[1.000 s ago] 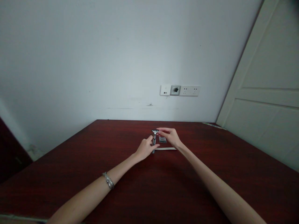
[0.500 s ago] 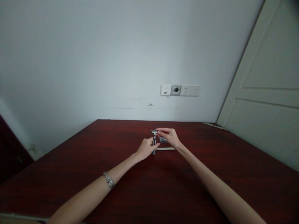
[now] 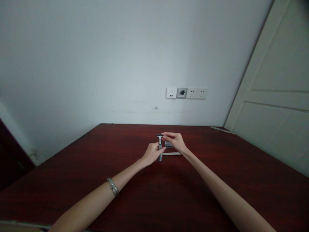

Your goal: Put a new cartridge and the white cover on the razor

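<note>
Razor (image 3: pixel 159 140): was positioned near the middle of the table (image 3: pixel 145 206), between the two hands, close to upright, with the head at the top and the handle pointing down. Whether the handle's lower end touched the tabletop could not be told.
Left hand (image 3: pixel 151 153): was clamped around the razor's handle, thumb on the right side and fingers on the left; the handle's end projected below the grip.
Right hand (image 3: pixel 176 141): had thumb and fingertips drawn together on the right end of the razor's head.
Bracelet (image 3: pixel 112 186): was worn on the left forearm, silver in colour.
Small case (image 3: pixel 168 145): lay on the table just right of the razor, partly covered by the right hand; its contents were too small to identify.
Pale strip (image 3: pixel 172 154): lay crosswise on the table, nearer the wearer than the small case, its right end by the right wrist.
Tabletop: was dark reddish brown, with its far edge at the white wall (image 3: pixel 96 48).
Socket row (image 3: pixel 196 93): was mounted on the wall above the table, right of the razor.
Panelled board (image 3: pixel 277 80): stood pale and slanted at the far right.
</note>
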{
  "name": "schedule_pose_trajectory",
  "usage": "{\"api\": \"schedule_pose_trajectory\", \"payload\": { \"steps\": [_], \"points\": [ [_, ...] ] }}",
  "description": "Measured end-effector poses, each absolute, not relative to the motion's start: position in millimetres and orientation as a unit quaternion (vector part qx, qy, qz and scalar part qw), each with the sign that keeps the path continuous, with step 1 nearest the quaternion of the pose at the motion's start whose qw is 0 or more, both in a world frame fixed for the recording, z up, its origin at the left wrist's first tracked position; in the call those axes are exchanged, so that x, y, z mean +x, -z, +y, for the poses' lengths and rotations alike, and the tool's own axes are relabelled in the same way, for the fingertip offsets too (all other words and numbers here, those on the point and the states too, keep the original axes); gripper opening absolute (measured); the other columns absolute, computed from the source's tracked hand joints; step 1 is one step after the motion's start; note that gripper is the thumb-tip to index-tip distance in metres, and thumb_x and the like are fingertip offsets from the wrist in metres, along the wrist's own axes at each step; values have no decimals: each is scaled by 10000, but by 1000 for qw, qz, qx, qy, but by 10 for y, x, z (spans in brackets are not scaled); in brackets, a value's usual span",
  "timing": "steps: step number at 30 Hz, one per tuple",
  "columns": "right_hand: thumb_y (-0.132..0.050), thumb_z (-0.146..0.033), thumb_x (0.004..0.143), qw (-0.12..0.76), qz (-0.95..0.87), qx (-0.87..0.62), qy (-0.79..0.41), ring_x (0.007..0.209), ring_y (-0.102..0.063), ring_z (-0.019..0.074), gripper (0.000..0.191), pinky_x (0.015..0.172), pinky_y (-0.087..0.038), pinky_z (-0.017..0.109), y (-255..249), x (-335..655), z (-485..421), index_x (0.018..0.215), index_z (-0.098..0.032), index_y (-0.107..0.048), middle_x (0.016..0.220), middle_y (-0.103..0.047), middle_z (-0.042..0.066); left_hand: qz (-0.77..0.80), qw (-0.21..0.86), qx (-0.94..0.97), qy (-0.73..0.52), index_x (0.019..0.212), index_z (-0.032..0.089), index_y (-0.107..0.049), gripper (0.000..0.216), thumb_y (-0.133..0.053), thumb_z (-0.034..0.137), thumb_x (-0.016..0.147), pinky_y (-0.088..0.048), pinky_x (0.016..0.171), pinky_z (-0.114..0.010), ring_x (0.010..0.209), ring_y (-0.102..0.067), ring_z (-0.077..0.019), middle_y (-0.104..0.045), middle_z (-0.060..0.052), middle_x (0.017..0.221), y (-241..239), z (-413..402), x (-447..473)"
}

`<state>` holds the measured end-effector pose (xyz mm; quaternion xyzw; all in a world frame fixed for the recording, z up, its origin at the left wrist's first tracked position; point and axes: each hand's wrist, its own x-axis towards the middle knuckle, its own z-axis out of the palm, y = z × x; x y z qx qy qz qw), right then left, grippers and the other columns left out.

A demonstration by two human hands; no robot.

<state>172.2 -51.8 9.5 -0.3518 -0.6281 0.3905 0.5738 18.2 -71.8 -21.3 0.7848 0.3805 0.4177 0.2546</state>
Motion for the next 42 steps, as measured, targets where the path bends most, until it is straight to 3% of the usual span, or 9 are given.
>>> {"api": "schedule_pose_trajectory", "payload": {
  "steps": [16,31,42],
  "points": [
    [-618,-345,695,545,-697,-332,-328,733,-618,185,233,711,-492,314,-136,1736,-573,809,-166,-713,782,-683,44,388,282,770,-420,630,145,-518,303,-485,387,809,-396,458,-200,473,-583,-136,-595,-10,510,215,-720,193],
    [-636,-363,682,560,-670,-355,-332,720,-638,189,319,722,-507,344,-26,1763,-476,918,-158,-702,833,-692,70,376,278,802,-371,697,143,-533,262,-476,367,819,-434,526,-227,509,-600,-146,-617,-13,540,174,-612,153],
    [-669,-358,654,578,-655,-341,-347,747,-614,170,450,668,-494,300,-95,1829,-505,1060,-165,-646,838,-680,47,355,324,788,-385,808,142,-526,268,-464,402,830,-473,547,-244,553,-617,-145,-637,-32,627,116,-597,123]
  ]
}}
